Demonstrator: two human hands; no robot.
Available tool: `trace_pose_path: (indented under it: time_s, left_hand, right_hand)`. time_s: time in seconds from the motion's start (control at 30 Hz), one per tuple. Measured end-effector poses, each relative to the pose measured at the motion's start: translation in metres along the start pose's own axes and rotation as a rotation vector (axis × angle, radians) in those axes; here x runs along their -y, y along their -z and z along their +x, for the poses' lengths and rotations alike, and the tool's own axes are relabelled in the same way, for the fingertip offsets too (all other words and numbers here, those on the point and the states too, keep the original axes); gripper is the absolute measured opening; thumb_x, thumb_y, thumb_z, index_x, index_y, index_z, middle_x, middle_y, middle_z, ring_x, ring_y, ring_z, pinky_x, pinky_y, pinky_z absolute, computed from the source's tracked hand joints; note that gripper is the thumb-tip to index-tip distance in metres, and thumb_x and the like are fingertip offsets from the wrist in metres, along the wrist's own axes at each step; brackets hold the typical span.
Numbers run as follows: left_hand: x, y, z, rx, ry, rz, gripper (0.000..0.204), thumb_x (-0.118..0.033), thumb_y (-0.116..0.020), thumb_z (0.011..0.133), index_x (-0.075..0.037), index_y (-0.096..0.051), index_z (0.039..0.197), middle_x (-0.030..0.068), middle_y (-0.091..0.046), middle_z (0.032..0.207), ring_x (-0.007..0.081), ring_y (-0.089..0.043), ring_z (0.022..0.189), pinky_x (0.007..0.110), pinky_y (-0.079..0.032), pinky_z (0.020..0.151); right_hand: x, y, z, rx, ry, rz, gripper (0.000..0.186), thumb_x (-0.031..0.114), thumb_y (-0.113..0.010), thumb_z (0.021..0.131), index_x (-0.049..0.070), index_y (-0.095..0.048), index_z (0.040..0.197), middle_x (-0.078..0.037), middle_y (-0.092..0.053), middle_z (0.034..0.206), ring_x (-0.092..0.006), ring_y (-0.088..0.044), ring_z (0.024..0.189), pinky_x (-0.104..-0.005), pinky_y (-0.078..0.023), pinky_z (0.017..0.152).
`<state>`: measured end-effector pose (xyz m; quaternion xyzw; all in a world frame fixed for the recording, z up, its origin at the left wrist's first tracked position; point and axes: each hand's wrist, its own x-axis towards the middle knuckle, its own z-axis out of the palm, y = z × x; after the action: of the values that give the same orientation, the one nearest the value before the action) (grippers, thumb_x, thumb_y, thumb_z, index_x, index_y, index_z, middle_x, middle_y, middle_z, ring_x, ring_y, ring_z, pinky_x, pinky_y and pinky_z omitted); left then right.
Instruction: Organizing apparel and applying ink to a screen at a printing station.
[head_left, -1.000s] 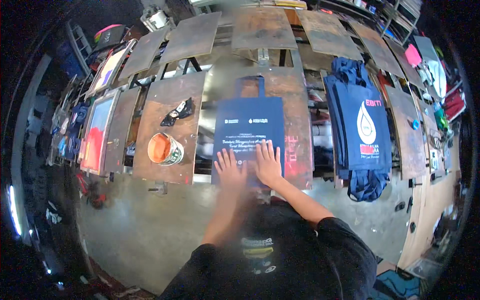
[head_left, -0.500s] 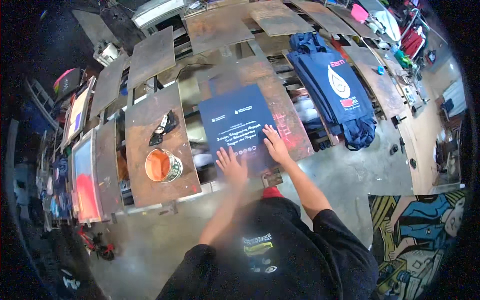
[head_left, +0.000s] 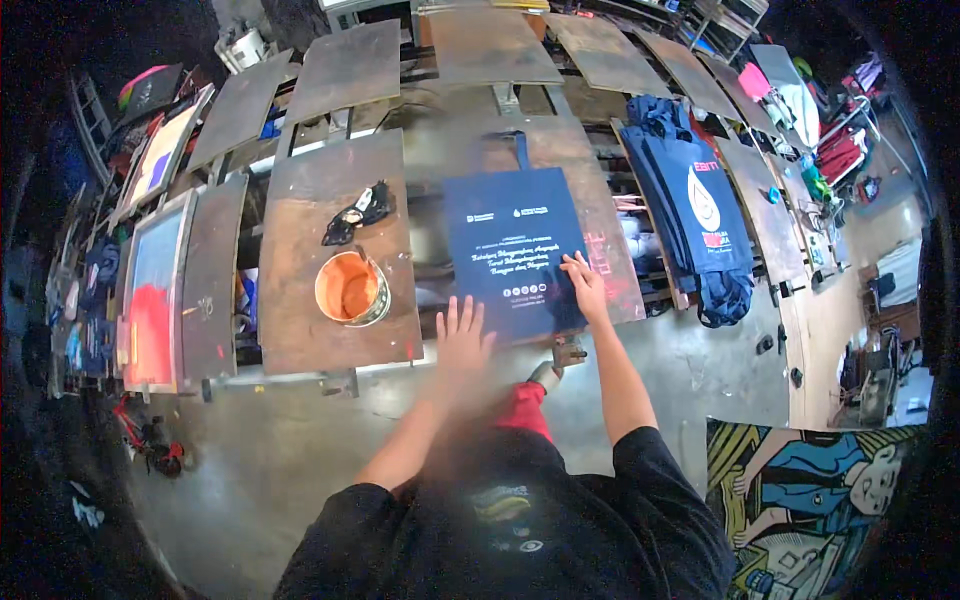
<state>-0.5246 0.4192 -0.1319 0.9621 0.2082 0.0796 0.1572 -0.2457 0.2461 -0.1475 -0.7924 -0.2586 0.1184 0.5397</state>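
Observation:
A dark blue tote bag (head_left: 500, 240) with white print lies flat on a brown board (head_left: 610, 270) in front of me, its handle stretched out at the far end. Spread and open, my left hand (head_left: 462, 335) is at the bag's near left corner; whether it presses on the cloth I cannot tell. On the right edge of the bag, my right hand (head_left: 588, 290) has its fingers drawn together, pinching the cloth. Its thumb is hidden.
Left of the bag, another board (head_left: 290, 240) holds an open bucket (head_left: 352, 288) with orange inside and a crumpled black bundle (head_left: 358, 213). A stack of blue tote bags (head_left: 665, 200) lies to the right. Framed screens (head_left: 155, 300) stand far left.
My right hand has gone from lying flat with spread fingers to closing at the bag's right edge. My left hand has shifted off the print toward the near left corner. The view has turned.

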Motion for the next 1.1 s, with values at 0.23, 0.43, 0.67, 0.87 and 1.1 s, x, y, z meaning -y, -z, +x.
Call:
trace_pose_path:
  time_s: [0.23,0.43,0.67,0.87,1.1]
  left_hand:
    - [-0.066,0.004,0.054,-0.158,0.016,-0.261,0.064,-0.043,-0.054,0.106,0.0,-0.048,0.153,0.025,-0.04,0.163,0.0441,-0.023,0.158,0.06,-0.02,0.126]
    - [-0.156,-0.038,0.118,-0.232,-0.028,-0.799,0.063,-0.025,-0.055,0.108,0.002,-0.034,0.161,0.0251,-0.03,0.169,0.0398,-0.026,0.159,0.048,-0.022,0.128]
    - [-0.203,-0.089,0.167,-0.265,-0.054,-1.037,0.07,-0.022,-0.053,0.108,0.004,-0.021,0.165,0.0248,-0.024,0.172,0.0369,-0.023,0.16,0.042,-0.021,0.129]
    - [-0.177,-0.096,0.159,-0.26,-0.101,-0.86,0.071,-0.022,-0.051,0.107,0.004,-0.02,0.165,0.0257,-0.019,0.173,0.0389,-0.013,0.162,0.046,-0.015,0.13]
    - [-0.121,-0.063,0.127,-0.346,0.182,-0.85,0.062,-0.013,-0.045,0.11,0.0,-0.024,0.166,0.0196,-0.021,0.174,0.032,-0.014,0.163,0.042,-0.013,0.131]
  right_hand:
    - [-0.01,0.007,0.006,0.02,-0.066,0.469,0.06,0.042,-0.037,0.115,-0.006,-0.073,0.122,-0.023,-0.063,0.144,-0.0313,-0.039,0.153,-0.0451,-0.019,0.129]
    - [-0.017,0.025,0.012,0.113,-0.144,0.818,0.07,0.049,-0.021,0.115,-0.004,-0.052,0.149,-0.019,-0.042,0.164,-0.0289,-0.028,0.158,-0.0421,-0.014,0.132]
    - [0.005,0.046,0.013,0.154,-0.254,0.925,0.074,0.053,-0.018,0.115,-0.001,-0.037,0.16,-0.016,-0.037,0.166,-0.0286,-0.031,0.156,-0.04,-0.019,0.13]
    - [0.01,0.041,0.014,0.252,-0.187,0.552,0.068,0.049,-0.021,0.116,0.0,-0.037,0.161,-0.016,-0.038,0.167,-0.0278,-0.031,0.156,-0.0395,-0.021,0.129]
    - [-0.001,0.015,0.006,0.292,0.105,-0.036,0.066,0.042,-0.044,0.112,-0.004,-0.039,0.158,-0.025,-0.033,0.168,-0.0425,-0.018,0.16,-0.0499,-0.015,0.13]
